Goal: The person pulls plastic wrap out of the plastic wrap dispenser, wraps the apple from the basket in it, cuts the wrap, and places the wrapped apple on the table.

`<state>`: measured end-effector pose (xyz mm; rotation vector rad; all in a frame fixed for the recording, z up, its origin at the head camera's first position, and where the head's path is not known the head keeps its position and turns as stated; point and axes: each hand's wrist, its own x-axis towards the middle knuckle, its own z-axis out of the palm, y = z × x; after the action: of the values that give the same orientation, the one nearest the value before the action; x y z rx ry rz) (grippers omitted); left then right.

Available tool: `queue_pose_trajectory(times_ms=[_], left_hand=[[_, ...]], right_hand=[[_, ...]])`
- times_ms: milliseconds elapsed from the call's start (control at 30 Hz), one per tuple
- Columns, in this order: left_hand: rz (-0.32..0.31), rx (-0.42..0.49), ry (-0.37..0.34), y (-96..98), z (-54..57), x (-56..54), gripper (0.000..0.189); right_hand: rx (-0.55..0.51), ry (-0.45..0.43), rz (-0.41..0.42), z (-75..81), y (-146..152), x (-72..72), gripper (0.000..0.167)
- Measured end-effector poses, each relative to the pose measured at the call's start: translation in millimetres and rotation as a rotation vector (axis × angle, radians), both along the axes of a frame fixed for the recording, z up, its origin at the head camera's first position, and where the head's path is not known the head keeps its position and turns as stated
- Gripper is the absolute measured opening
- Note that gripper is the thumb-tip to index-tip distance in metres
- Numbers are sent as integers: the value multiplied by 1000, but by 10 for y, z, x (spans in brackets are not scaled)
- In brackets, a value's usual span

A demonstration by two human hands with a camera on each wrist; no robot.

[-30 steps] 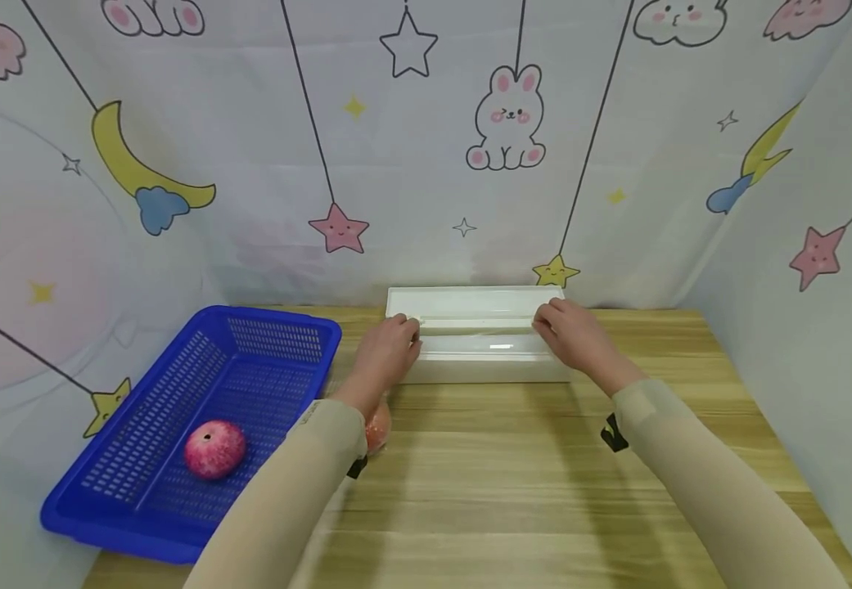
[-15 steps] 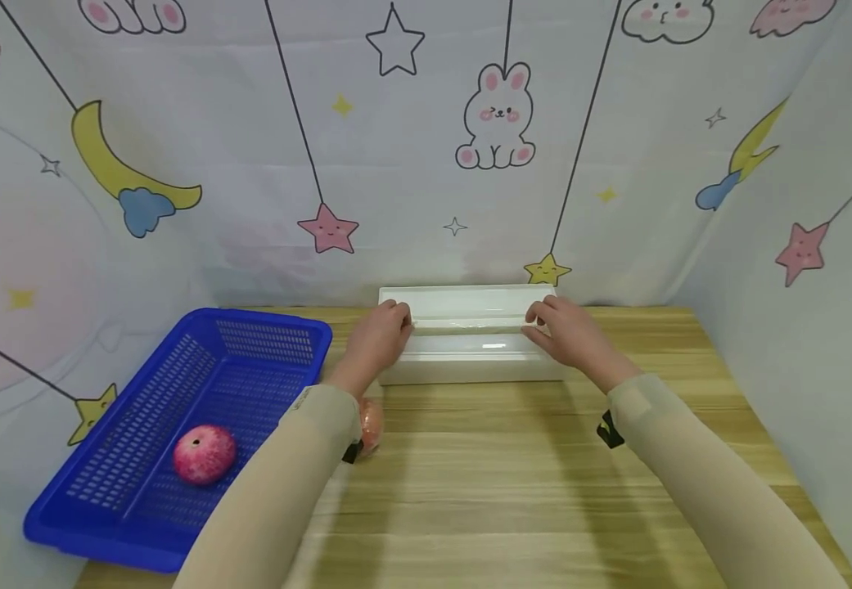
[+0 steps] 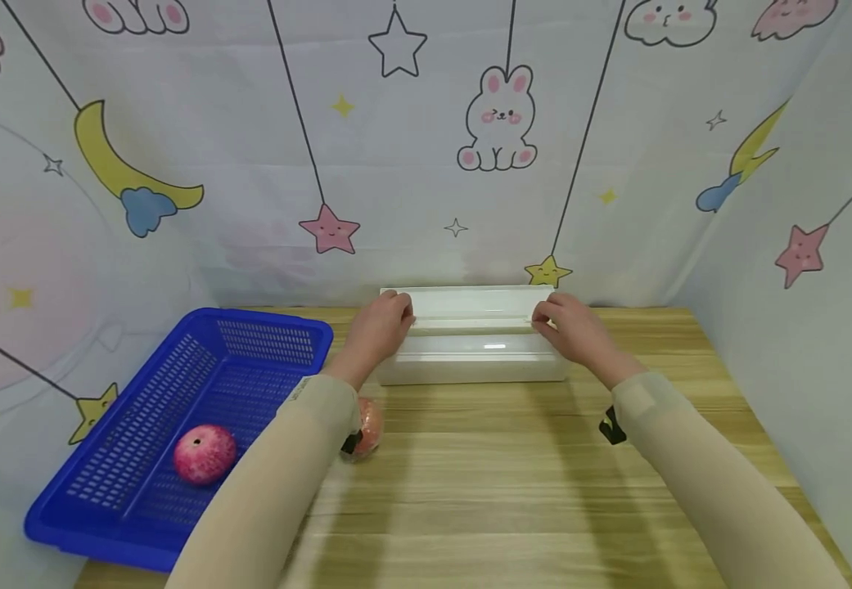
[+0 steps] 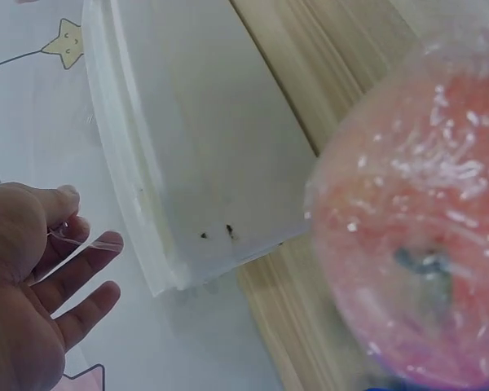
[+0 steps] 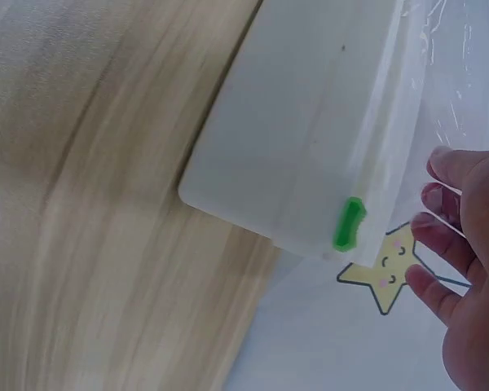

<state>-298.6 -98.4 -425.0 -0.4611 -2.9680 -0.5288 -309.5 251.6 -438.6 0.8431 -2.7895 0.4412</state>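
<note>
At left, a blue plastic basket (image 3: 249,380) is sitting on the wood-grain worktop (image 3: 484,483), with a round, speckled red fruit (image 3: 205,454) resting on its floor and a cream-colored sleeve (image 3: 271,491) partly covering its near side. Just right of the basket, a wrapped fruit (image 3: 371,425) is resting on the worktop, partly hidden by the cuff in the head view; the left wrist view is showing its stem through shiny, wrinkled clear plastic. Farther back, a person's left hand (image 3: 380,331) is hovering by the left end of a long white box (image 3: 473,370), its grip pinching clear film (image 4: 102,243) between thumb and forefinger while the other fingers are standing apart. At center, the box is standing along the worktop's far edge, near a pale backdrop (image 3: 426,180) bearing printed rabbits, stars and clouds; an upper panel is rising along its back, and two small dark marks are showing near its left end. By the right end, the right hand (image 3: 576,331) is holding clear film too, its grip pinching it at thumb and forefinger, with shiny creases running from the fingertips in the right wrist view. Near those fingers, a green piece (image 5: 350,224) is sitting on the box. At far right, a second sleeve (image 3: 713,474) is crossing the worktop, a dark object (image 3: 615,425) showing beside its cuff.
</note>
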Motion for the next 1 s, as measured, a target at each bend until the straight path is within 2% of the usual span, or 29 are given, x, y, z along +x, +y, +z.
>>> queue_pose_trajectory(times_ms=[233,367,567,733,1000], left_hand=[[-24,5,-5,-15,127,12,11],[-40,35,-16,-27,257,34,12],[-60,55,14,-90,471,76,13],[-68,62,33,-149,658,128,13],[-106,92,57,-201,1028,273,12]], right_hand=[[-18,-45,34,184,39,45,4],[-20,-74,39,306,84,80,6],[-7,-93,22,547,108,117,9],[-8,-37,45,773,113,139,7],[-51,93,101,1164,142,226,4]])
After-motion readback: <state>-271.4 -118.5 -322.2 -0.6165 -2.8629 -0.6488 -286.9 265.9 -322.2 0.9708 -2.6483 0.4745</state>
